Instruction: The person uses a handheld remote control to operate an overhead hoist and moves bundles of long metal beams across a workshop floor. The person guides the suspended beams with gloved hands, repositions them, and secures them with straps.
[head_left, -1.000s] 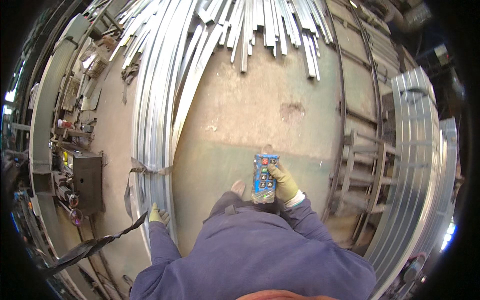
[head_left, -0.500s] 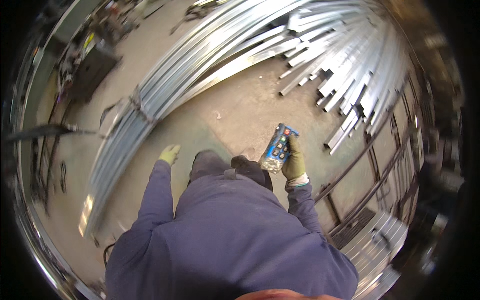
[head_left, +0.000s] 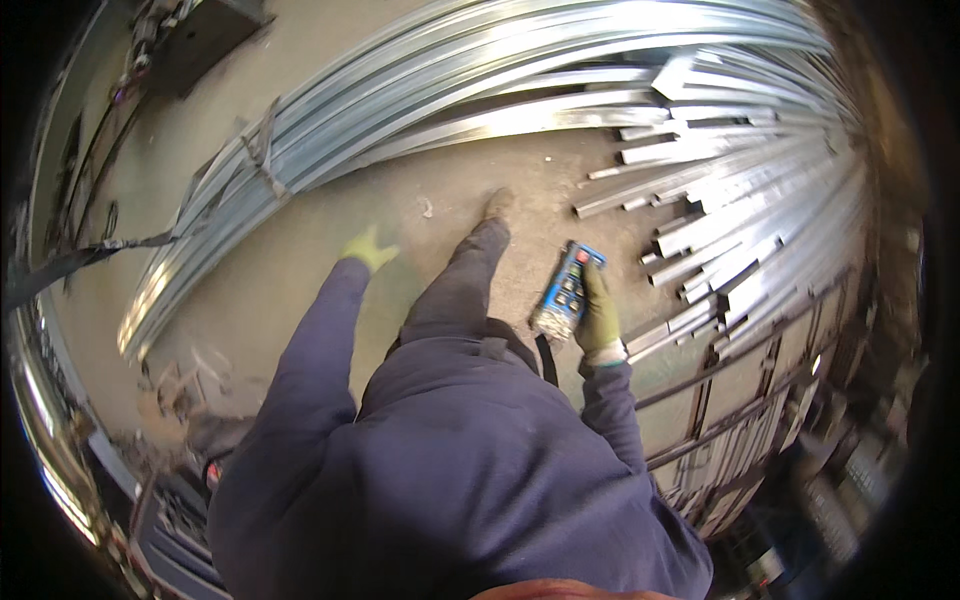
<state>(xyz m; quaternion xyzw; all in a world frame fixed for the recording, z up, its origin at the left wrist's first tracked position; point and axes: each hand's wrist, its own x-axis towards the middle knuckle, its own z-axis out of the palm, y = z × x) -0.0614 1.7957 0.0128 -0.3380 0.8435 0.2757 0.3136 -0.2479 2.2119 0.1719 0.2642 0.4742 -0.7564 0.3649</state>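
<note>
My right hand, in an olive work glove with a pale cuff, is closed around a blue handheld remote control. Its face, with a red button and several dark ones, is turned up, and the lower end looks wrapped in something pale and crinkled. My left hand, in a yellow-green glove, hangs out over the floor with its fingers spread and nothing in them. Nearest to it is a long bundle of shiny metal profiles, tied by a strap; the hand is apart from it.
Loose square metal tubes of uneven length fan out at the right. Dark metal rails run along the lower right. A black strap stretches out at the left, and a dark box stands at the upper left. My boot is on the floor ahead.
My view has swung round and one leg has come forward. My left hand has moved up and its fingers have spread. The remote control stays in my right hand.
</note>
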